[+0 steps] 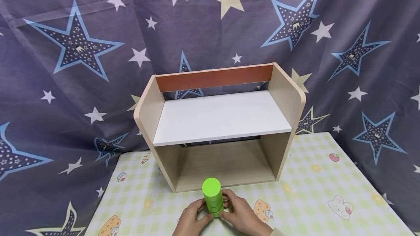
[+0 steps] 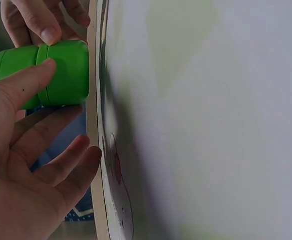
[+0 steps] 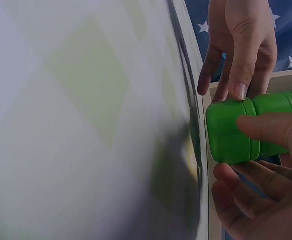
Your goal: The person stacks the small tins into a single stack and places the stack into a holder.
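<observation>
In the head view, a bright green ridged cylinder (image 1: 212,194) with a flat round top stands upright in front of the wooden shelf unit. It looks like several round sections, one above another. My left hand (image 1: 193,217) holds its lower part from the left, the thumb (image 2: 35,80) lying against the green side. From the right, my right hand (image 1: 241,212) grips the same low part, its thumb (image 3: 266,127) across the lowest section. The other fingers of both hands reach around behind. Whether the base touches the cloth, I cannot tell.
A two-level shelf unit (image 1: 284,145) with a white upper board (image 1: 223,115) stands right behind the cylinder. Under it lies a green-and-white checked tablecloth (image 1: 308,192) with cartoon prints. A dark blue star-patterned curtain (image 1: 203,28) hangs behind and at both sides.
</observation>
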{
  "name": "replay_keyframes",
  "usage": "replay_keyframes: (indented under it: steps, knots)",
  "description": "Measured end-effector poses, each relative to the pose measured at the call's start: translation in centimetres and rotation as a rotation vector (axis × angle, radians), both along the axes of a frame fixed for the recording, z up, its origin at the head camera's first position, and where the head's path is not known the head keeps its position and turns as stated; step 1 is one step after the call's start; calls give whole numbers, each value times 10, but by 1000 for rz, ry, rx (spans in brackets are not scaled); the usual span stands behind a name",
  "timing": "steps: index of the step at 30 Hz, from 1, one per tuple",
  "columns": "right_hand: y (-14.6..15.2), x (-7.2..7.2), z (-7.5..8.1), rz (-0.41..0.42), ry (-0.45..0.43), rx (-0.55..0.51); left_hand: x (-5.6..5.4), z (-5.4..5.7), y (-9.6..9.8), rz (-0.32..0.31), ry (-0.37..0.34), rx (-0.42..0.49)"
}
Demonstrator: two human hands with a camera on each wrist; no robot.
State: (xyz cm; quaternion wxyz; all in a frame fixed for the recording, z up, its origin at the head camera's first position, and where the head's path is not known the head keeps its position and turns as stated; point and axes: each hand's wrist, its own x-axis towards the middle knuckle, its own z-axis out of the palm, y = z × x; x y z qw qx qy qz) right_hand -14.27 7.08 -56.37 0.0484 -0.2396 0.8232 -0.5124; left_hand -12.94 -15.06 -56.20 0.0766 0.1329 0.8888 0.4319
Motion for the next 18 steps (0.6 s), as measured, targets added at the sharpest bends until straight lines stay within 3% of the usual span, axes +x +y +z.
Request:
replay_keyframes:
  steps: [11,18]
  knots:
    - [18,7,0,-38,5,14,1,2,16,-24,-7,13]
    - [28,9,1,-48,-15,4,0,1,25,-21,26,-5]
